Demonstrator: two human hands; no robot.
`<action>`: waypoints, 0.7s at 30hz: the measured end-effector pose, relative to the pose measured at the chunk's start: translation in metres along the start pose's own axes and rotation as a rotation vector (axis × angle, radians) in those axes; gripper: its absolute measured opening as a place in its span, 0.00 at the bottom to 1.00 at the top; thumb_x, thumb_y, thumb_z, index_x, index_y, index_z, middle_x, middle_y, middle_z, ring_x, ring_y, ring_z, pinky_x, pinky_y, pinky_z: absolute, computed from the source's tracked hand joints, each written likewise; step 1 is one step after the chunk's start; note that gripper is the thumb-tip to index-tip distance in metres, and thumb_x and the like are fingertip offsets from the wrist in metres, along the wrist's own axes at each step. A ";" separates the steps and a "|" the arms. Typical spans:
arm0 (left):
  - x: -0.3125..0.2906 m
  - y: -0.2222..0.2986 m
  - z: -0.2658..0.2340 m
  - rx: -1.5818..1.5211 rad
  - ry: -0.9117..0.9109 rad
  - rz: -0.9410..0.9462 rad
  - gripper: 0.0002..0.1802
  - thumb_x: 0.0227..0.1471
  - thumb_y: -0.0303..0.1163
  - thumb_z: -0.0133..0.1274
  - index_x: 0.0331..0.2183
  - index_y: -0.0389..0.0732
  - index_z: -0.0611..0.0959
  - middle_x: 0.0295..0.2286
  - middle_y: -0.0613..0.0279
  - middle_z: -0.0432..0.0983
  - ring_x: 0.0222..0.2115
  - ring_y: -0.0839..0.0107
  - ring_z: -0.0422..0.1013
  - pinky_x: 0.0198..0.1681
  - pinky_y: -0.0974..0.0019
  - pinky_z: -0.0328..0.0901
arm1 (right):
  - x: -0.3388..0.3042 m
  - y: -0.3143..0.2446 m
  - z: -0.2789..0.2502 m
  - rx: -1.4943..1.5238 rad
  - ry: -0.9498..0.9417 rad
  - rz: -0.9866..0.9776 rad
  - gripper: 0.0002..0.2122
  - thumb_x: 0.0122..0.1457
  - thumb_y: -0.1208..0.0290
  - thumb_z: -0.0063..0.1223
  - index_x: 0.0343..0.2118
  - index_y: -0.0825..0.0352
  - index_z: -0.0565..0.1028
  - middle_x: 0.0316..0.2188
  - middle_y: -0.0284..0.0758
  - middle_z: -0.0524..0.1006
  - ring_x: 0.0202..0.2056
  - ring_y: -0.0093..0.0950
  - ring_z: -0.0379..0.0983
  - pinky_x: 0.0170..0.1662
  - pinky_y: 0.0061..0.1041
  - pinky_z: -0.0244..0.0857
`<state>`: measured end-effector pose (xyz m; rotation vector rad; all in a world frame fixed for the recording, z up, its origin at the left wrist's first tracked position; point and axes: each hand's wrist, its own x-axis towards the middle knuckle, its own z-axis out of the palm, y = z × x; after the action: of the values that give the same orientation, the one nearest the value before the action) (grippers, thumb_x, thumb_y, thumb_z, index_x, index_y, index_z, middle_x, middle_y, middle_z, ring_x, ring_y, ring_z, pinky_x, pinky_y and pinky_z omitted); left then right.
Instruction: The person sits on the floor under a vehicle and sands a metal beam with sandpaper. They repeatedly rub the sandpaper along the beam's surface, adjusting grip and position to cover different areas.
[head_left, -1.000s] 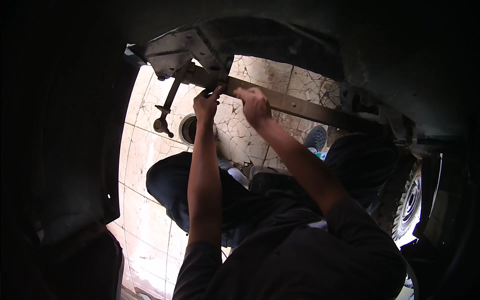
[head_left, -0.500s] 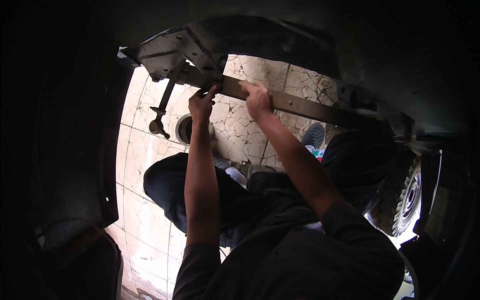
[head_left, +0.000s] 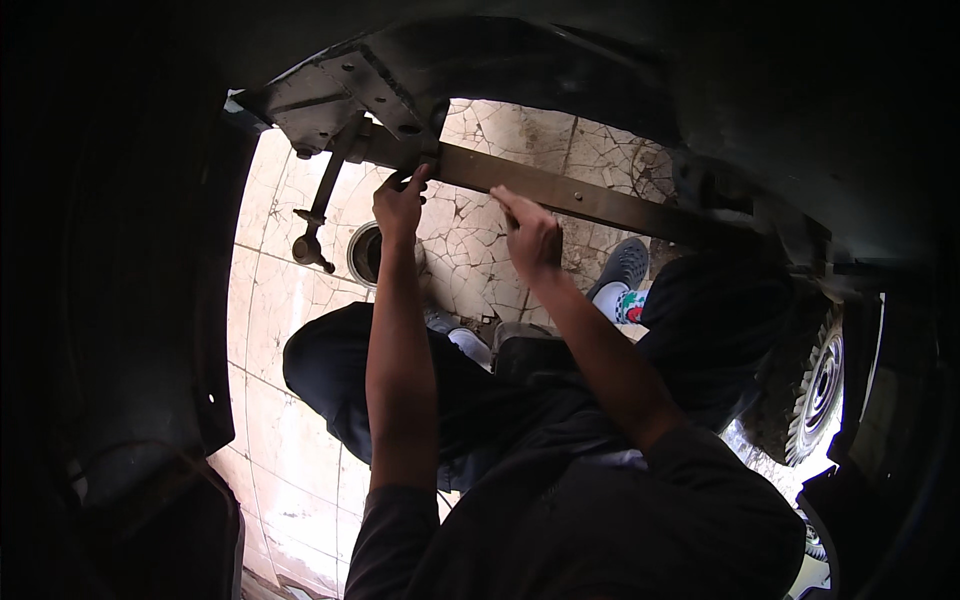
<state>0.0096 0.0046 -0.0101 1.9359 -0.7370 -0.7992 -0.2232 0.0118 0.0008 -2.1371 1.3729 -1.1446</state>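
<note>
My left hand (head_left: 398, 208) is raised to the underside of a metal bracket (head_left: 405, 150), where a flat metal leaf spring (head_left: 520, 180) meets it. Its thumb points up and its fingers are curled around something small and dark that I cannot make out. Just below the leaf spring is my right hand (head_left: 535, 240), its index finger reaching up and left and the others bent inward. Whatever it may pinch is too small to tell. A small round bolt head (head_left: 578, 197) shows on the spring's face. Left of my left hand hangs a rod with a ball joint (head_left: 306, 248).
A round open can (head_left: 366, 255) stands on the cracked tile floor (head_left: 465, 235) beside my left forearm. Dark body panels (head_left: 110, 250) surround the opening. A toothed-edged wheel (head_left: 822, 385) shows at the right. My bent legs and a grey clog (head_left: 628, 262) are below the spring.
My right hand has come off the leaf spring's face, moving down and slightly right. My left hand keeps its place at the bracket. The view has shifted slightly.
</note>
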 end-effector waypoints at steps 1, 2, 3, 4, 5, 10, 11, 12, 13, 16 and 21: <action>0.000 0.000 0.001 -0.009 -0.001 0.003 0.31 0.55 0.54 0.69 0.46 0.35 0.90 0.28 0.57 0.88 0.26 0.73 0.82 0.36 0.67 0.74 | 0.011 0.008 0.002 0.002 0.049 -0.054 0.12 0.65 0.74 0.59 0.50 0.59 0.84 0.44 0.43 0.86 0.44 0.41 0.85 0.46 0.36 0.78; 0.000 0.000 0.002 -0.018 -0.001 0.006 0.32 0.55 0.54 0.69 0.46 0.35 0.90 0.28 0.57 0.88 0.26 0.73 0.82 0.35 0.67 0.74 | 0.020 0.014 0.004 -0.056 0.027 -0.054 0.12 0.66 0.74 0.58 0.51 0.60 0.83 0.45 0.43 0.85 0.46 0.40 0.84 0.50 0.36 0.77; 0.000 0.000 0.003 -0.028 -0.001 0.009 0.32 0.55 0.55 0.69 0.46 0.35 0.90 0.28 0.57 0.88 0.26 0.73 0.82 0.35 0.67 0.74 | 0.030 0.021 0.006 -0.117 0.007 -0.055 0.13 0.66 0.74 0.56 0.52 0.62 0.83 0.47 0.43 0.85 0.49 0.39 0.84 0.55 0.37 0.76; 0.001 0.000 0.004 -0.036 -0.006 0.007 0.32 0.55 0.55 0.69 0.46 0.35 0.90 0.28 0.57 0.87 0.26 0.73 0.81 0.35 0.68 0.74 | 0.037 0.028 0.009 -0.170 -0.015 -0.054 0.13 0.67 0.74 0.55 0.52 0.62 0.83 0.47 0.44 0.85 0.49 0.39 0.84 0.57 0.37 0.75; 0.001 0.000 0.005 -0.044 -0.012 0.005 0.32 0.54 0.55 0.69 0.46 0.35 0.90 0.28 0.57 0.87 0.26 0.73 0.81 0.35 0.68 0.74 | 0.038 0.030 0.014 -0.186 -0.067 -0.066 0.14 0.67 0.74 0.54 0.53 0.61 0.82 0.47 0.44 0.85 0.50 0.39 0.83 0.58 0.37 0.74; 0.001 -0.004 0.004 -0.031 0.010 -0.004 0.32 0.54 0.55 0.70 0.46 0.35 0.90 0.27 0.58 0.87 0.24 0.73 0.81 0.33 0.68 0.74 | -0.006 0.020 0.022 -0.200 -0.385 -0.196 0.15 0.69 0.72 0.51 0.55 0.56 0.81 0.45 0.45 0.85 0.44 0.41 0.84 0.52 0.39 0.77; -0.003 -0.003 -0.002 -0.030 0.017 -0.017 0.32 0.54 0.55 0.70 0.46 0.35 0.90 0.27 0.58 0.87 0.24 0.73 0.81 0.34 0.68 0.73 | -0.019 0.000 0.004 -0.130 -0.673 -0.051 0.14 0.69 0.71 0.51 0.54 0.55 0.81 0.44 0.44 0.85 0.42 0.42 0.85 0.47 0.40 0.79; -0.005 0.003 -0.001 -0.036 0.010 -0.020 0.32 0.54 0.55 0.69 0.46 0.36 0.90 0.27 0.58 0.87 0.24 0.73 0.81 0.34 0.68 0.73 | -0.033 0.002 -0.003 -0.059 -0.527 -0.097 0.14 0.69 0.71 0.52 0.54 0.54 0.81 0.44 0.44 0.85 0.41 0.42 0.85 0.45 0.39 0.79; -0.004 0.003 0.002 -0.047 0.006 -0.006 0.32 0.54 0.56 0.69 0.46 0.36 0.90 0.27 0.58 0.87 0.24 0.73 0.81 0.34 0.68 0.73 | -0.048 0.006 -0.007 0.014 -0.385 -0.143 0.13 0.69 0.70 0.52 0.54 0.54 0.81 0.44 0.43 0.85 0.40 0.42 0.85 0.42 0.39 0.79; -0.004 -0.002 0.005 -0.045 0.005 0.002 0.33 0.54 0.56 0.69 0.47 0.36 0.89 0.27 0.58 0.87 0.24 0.73 0.81 0.35 0.68 0.73 | -0.055 0.013 -0.022 -0.118 -0.337 0.112 0.14 0.69 0.70 0.54 0.55 0.52 0.81 0.46 0.40 0.85 0.40 0.41 0.85 0.40 0.38 0.80; -0.001 -0.003 0.002 -0.002 -0.004 -0.012 0.35 0.54 0.58 0.68 0.49 0.37 0.89 0.27 0.58 0.87 0.25 0.72 0.82 0.35 0.67 0.74 | -0.010 0.045 -0.032 -0.228 0.086 -0.098 0.17 0.69 0.68 0.57 0.58 0.60 0.80 0.52 0.38 0.84 0.51 0.37 0.83 0.62 0.44 0.70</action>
<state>0.0079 0.0055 -0.0132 1.9386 -0.7276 -0.8111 -0.2766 0.0030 -0.0137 -2.3617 1.5162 -1.1791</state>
